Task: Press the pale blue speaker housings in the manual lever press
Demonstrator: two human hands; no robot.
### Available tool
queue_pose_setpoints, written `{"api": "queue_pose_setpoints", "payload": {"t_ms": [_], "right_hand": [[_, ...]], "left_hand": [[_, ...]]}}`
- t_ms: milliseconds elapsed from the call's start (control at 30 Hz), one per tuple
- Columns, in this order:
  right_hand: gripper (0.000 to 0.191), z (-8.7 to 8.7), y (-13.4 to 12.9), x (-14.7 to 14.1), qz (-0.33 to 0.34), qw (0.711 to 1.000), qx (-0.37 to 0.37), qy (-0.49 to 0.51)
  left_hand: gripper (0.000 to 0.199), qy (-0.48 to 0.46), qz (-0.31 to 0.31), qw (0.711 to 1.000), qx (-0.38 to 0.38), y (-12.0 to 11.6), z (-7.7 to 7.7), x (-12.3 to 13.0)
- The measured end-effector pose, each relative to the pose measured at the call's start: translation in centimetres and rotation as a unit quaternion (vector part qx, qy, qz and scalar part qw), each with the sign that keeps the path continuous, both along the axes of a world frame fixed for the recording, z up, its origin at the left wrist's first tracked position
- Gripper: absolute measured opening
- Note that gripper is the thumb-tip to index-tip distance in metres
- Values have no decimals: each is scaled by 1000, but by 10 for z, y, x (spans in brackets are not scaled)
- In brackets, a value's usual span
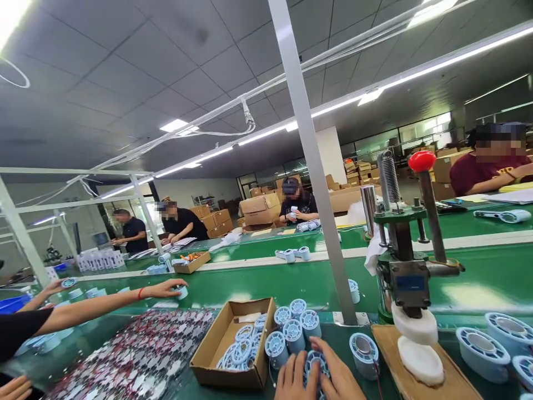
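At the bottom middle, my left hand (291,380) and my right hand (339,373) close around a light-blue round plastic housing (315,358) with a spoked top. The fingers of my left hand curl over its left side. My right hand grips it from the right, with fingers across the top; its lower part is hidden. Just beyond them stands a cluster of similar blue housings (292,330). Right of my hands is a single housing (364,351) with a metal centre and a red wire.
A cardboard box (204,364) holds blue rings. Left of it lie many small wired boards (137,350). A hand press (408,266) with a red knob and white pads stands right, beside more housings (483,347). A co-worker's arm (112,305) reaches in from the left; a metal post (310,144) rises ahead.
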State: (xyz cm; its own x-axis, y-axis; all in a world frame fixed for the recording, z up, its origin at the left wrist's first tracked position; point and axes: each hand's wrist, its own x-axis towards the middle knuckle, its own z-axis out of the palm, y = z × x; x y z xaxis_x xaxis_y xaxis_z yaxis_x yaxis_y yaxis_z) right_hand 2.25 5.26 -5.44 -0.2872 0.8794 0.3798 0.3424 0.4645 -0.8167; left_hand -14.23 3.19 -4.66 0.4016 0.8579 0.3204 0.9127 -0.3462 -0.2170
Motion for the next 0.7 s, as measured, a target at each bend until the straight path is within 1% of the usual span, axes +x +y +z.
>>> {"api": "queue_pose_setpoints", "payload": {"t_ms": [67,133,200,267,300,367,433,500,600,700], "right_hand": [[72,3,-7,-2,-2,995,-29,97],[72,9,-14,-4,0,981,-70,181],[74,13,-20,-5,5,967,-110,230],[75,15,-24,-5,3,951,-142,274],[76,16,-26,-5,2,942,-155,297],[76,16,-30,-5,5,922,-178,343],[76,16,-36,-5,8,900,-205,384],[75,16,-43,-5,-6,883,-230,410],[76,17,-54,-5,-53,874,-249,413],[77,19,-63,-2,-71,880,-260,390]], "left_hand": [[65,25,-49,994,-96,-5,30,2],[84,40,-56,983,-171,-10,57,9],[100,38,-50,973,-222,-17,76,17],[105,20,-54,968,-243,-24,87,23],[102,7,-57,968,-242,-28,89,25],[98,-11,-63,969,-238,-34,87,25],[99,-19,-71,971,-230,-41,79,24],[94,-13,-83,971,-222,-47,68,23],[77,-1,-97,975,-199,-57,54,27],[60,-14,-90,981,-173,-68,52,33]]}}
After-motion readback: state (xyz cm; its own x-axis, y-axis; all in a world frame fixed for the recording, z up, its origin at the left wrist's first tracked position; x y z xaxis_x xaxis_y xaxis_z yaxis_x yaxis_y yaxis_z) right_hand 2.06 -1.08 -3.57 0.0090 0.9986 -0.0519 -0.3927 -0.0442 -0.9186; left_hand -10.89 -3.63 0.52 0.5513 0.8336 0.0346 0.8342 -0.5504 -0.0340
